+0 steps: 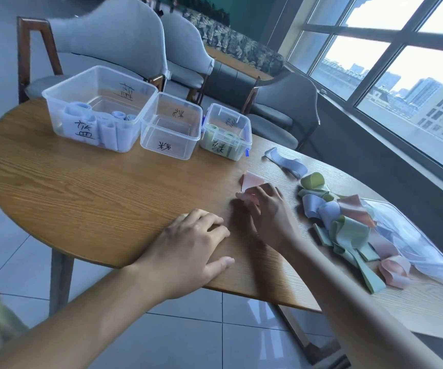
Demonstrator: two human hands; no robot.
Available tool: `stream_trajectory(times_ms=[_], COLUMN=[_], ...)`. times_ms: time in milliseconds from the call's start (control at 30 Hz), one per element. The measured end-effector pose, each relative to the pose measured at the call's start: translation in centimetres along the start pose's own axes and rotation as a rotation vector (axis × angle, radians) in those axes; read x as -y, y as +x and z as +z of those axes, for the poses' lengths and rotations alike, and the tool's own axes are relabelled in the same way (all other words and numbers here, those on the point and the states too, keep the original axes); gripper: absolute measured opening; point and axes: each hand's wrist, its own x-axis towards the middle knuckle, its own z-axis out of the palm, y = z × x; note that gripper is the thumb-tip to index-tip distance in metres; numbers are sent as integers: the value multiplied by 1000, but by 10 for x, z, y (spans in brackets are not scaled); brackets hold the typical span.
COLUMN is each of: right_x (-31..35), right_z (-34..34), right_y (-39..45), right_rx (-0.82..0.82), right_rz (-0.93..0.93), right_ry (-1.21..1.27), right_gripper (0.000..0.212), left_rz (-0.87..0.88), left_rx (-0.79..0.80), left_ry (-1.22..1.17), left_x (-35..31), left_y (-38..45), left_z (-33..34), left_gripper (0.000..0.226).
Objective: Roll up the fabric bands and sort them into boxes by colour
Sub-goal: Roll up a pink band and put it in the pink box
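Observation:
My right hand (267,209) pinches a pink fabric band (251,182) on the wooden table (82,195); part of the band is rolled under my fingers and its free end lies flat beyond them. My left hand (191,249) rests flat on the table near the front edge, holding nothing. Three clear boxes stand at the back: a large box (100,107) with several blue rolls, a middle box (172,123) with nothing in it, and a small box (227,131) with green rolls. A heap of loose blue, green and pink bands (348,227) lies to the right.
A single blue band (286,162) lies apart behind the heap. A clear plastic lid (414,243) lies under the heap at the right edge. Grey chairs (113,41) stand behind the table, and a window wall runs along the right.

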Motion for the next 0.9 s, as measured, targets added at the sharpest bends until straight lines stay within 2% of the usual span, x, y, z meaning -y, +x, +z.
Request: stream_trajectory(times_ms=[433, 633, 733, 900], right_x=[-15, -10, -3, 16], right_z=[10, 6, 1, -16], right_y=[17, 8, -3, -30], right_rx=[9, -39, -63, -96], right_rz=[-65, -90, -96, -213], right_ry=[2, 38, 27, 61], right_gripper=[27, 26, 32, 52], left_rz=[8, 4, 2, 3], left_rx=[-14, -22, -37, -62], left_ry=[-11, -32, -53, -97], left_x=[2, 3, 4, 4], left_y=[0, 0, 0, -1], left_z=[1, 2, 1, 1], left_gripper=[68, 67, 68, 70])
